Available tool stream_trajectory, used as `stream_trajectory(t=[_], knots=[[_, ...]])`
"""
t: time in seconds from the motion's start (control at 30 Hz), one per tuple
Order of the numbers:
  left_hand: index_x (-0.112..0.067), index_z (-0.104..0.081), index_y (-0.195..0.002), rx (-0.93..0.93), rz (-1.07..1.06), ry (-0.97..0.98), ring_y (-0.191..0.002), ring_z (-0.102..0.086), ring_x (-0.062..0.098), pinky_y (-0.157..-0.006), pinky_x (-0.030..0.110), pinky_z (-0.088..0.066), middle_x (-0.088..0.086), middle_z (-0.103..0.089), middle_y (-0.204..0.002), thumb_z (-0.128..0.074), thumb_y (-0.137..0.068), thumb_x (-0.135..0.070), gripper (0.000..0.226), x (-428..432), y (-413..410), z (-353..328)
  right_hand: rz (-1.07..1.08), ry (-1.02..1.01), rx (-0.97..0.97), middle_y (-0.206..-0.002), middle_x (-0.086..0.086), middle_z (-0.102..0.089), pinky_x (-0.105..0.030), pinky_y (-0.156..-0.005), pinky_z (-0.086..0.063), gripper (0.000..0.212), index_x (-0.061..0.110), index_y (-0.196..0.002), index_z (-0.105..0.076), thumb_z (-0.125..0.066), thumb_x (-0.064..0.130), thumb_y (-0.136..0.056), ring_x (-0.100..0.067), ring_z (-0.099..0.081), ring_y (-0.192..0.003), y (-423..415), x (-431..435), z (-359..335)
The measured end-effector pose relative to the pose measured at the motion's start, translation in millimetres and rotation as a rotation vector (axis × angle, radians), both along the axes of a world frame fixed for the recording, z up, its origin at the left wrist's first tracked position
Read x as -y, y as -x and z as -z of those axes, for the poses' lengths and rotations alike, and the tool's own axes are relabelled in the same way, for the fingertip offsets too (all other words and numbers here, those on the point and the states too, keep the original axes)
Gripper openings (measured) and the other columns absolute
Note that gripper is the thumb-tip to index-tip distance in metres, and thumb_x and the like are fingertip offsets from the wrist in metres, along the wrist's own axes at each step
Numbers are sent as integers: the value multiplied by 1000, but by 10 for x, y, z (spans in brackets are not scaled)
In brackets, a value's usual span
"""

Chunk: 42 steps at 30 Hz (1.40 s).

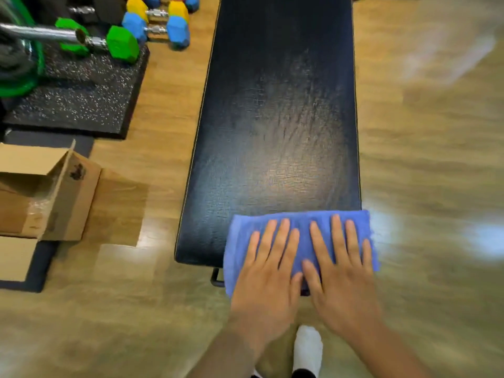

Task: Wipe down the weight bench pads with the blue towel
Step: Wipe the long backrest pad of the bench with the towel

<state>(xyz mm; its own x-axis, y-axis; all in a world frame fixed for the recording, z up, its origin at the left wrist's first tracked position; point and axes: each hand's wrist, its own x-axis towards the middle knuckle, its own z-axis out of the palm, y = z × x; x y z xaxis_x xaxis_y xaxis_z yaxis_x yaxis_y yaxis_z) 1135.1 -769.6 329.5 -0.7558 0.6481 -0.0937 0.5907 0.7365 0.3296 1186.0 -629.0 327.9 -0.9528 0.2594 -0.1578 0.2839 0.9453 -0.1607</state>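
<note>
Both hands, the left hand (268,271) and right hand (342,271), press flat with fingers spread open on the folded blue terry towel (301,227) at the near end of the long black vinyl bench pad (278,118).

To your left: open cardboard box (49,192) on wood floor (425,165); green dumbbell (103,43), blue dumbbell (156,30), speckled mat (81,96) beyond.

blue towel (301,236): folded flat | near right end of black bench pad (278,118)

Blue towel (297,236), black bench pad (278,105), green dumbbell (109,42), speckled mat (81,96).
</note>
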Motion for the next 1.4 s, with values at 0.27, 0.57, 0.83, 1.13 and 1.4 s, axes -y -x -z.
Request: stream_trajectory(t=[0.27,0.57,0.83,1.13,1.4], knots=[[-10,-23,-148,4,-14,40,-146,-13,25,-114,45,-9,10,-20,-157,-29,-91,-38,64,-329,845,33,-39,-46,36,-158,-17,-12,-58,-113,-7,63,24,-150,-16,-21,50,-93,-32,-7,-146,833,-415,77],[-8,-17,-149,-86,81,86,-144,6,20,-116,40,3,10,-12,-158,-18,-91,-42,68,-741,1837,20,-68,-25,-14,-159,-13,-4,-53,-114,6,66,24,-150,-12,-18,51,-91,-28,1,-147,1762,-875,84],[-12,14,-148,-34,33,215,-137,32,14,-115,38,18,5,22,-157,8,-81,-49,77,-1313,2870,-32,-121,-20,28,-159,-7,14,-54,-115,9,70,30,-150,5,-1,57,-85,-25,17,-145,2841,-1442,55],[-13,16,-148,39,-33,256,-139,32,16,-116,39,17,5,28,-155,-10,-96,-44,66,-1867,4083,-72,-155,-20,129,-154,-6,29,-60,-111,13,60,30,-147,17,-9,51,-97,-24,30,-140,4118,-1944,-49],[-13,14,-149,46,-115,234,-142,27,17,-116,39,16,4,25,-156,-18,-99,-41,65,-2118,4581,-86,-182,-46,127,-155,-9,26,-62,-109,14,60,29,-148,15,-7,49,-96,-26,29,-141,4727,-2127,-42]])
